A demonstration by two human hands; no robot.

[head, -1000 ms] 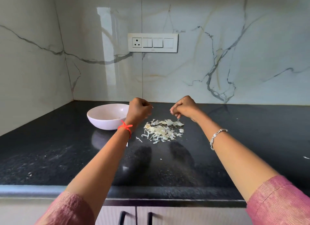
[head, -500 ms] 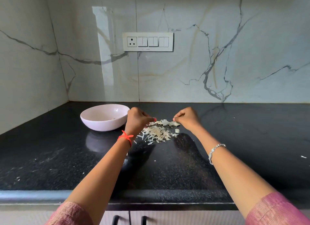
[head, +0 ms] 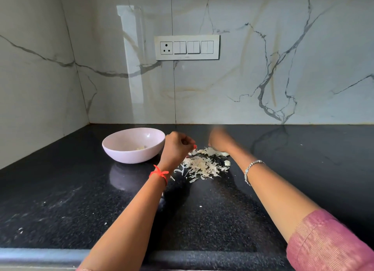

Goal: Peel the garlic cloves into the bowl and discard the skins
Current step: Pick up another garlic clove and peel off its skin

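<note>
bowl (head: 129,156) left of skins (head: 200,166), switchboard (head: 187,47) behind

Right hand (head: 220,141) blurred; left hand (head: 176,147) contents hidden

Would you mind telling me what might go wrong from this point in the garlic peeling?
1. The skins lie loose on the counter near the bowl; a sweep of the left hand might flick some in with the peeled garlic.
2. The right hand is blurred at the pile's far edge and could scatter skins across the counter.
</note>
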